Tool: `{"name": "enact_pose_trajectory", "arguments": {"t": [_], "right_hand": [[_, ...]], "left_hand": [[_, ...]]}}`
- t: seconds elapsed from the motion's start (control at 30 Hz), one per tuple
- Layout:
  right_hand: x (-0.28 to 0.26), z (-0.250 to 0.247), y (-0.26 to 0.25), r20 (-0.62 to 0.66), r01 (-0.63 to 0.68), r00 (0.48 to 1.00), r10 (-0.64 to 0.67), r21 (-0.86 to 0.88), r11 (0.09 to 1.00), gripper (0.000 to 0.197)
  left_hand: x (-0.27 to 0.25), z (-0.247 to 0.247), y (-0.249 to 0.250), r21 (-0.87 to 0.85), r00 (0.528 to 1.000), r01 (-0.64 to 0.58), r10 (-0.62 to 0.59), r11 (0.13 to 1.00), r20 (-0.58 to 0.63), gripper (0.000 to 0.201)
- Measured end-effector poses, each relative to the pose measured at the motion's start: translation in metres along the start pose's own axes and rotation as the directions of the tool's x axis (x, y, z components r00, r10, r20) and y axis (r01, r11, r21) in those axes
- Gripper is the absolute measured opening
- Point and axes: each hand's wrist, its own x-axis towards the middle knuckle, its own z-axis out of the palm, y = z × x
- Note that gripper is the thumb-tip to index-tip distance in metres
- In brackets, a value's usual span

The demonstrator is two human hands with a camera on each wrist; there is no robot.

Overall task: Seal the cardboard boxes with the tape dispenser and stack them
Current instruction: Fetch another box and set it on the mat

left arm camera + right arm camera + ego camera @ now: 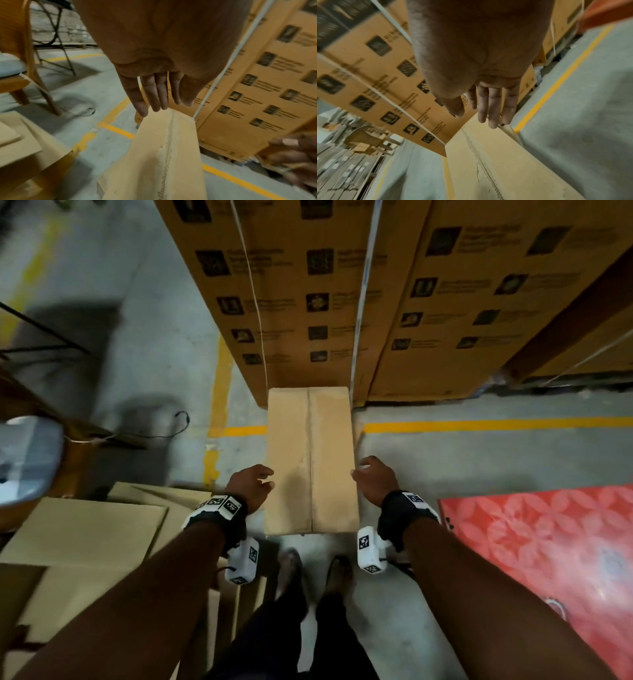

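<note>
The cardboard box (310,460) sits on the floor (479,460) right in front of my feet (313,571), its far end up against the big printed cartons (308,296) behind it. My left hand (251,486) is at its left edge, my right hand (375,479) at its right edge. Flattened cardboard sheets (85,529) lie to my left, a chair (30,453) beyond them. A patterned mat (548,546) lies to my right. A floor line (496,424) runs behind it.

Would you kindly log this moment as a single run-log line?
sealed cardboard box: on floor, seam taped | left hand: open, beside box | right hand: open, beside box | tape dispenser: unseen
</note>
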Motion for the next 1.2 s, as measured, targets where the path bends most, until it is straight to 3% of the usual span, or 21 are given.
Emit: {"name": "enact_pose_trajectory", "arguments": {"t": [0.37, 0.53, 0.83, 1.03, 1.2], "right_hand": [[0.18, 0.052, 0.027, 0.081, -0.091, 0.991, 0.103, -0.142, 0.986, 0.05], [0.235, 0.079, 0.038, 0.023, -0.135, 0.99, 0.138, -0.107, 0.985, 0.068], [0.276, 0.111, 0.072, 0.095, -0.254, 0.963, 0.253, -0.01, 0.967, 0.084], [0.285, 0.115, 0.084, 0.106, -0.27, 0.959, 0.264, 0.047, 0.962, 0.084], [0.286, 0.12, 0.089, 0.069, -0.245, 0.968, 0.241, 0.056, 0.968, 0.078]], "left_hand": [[0.166, 0.055, -0.047, -0.039, 0.993, 0.094, -0.091, 0.995, 0.073, 0.045], [0.22, 0.083, -0.069, 0.065, 0.986, 0.089, -0.097, 0.994, 0.133, 0.06], [0.271, 0.116, -0.085, -0.081, 0.984, 0.112, -0.099, 0.99, 0.146, 0.081], [0.273, 0.132, -0.099, -0.153, 0.986, 0.075, -0.051, 0.985, 0.157, 0.083], [0.269, 0.14, -0.099, -0.148, 0.993, 0.084, -0.07, 0.985, 0.096, 0.081]]}}
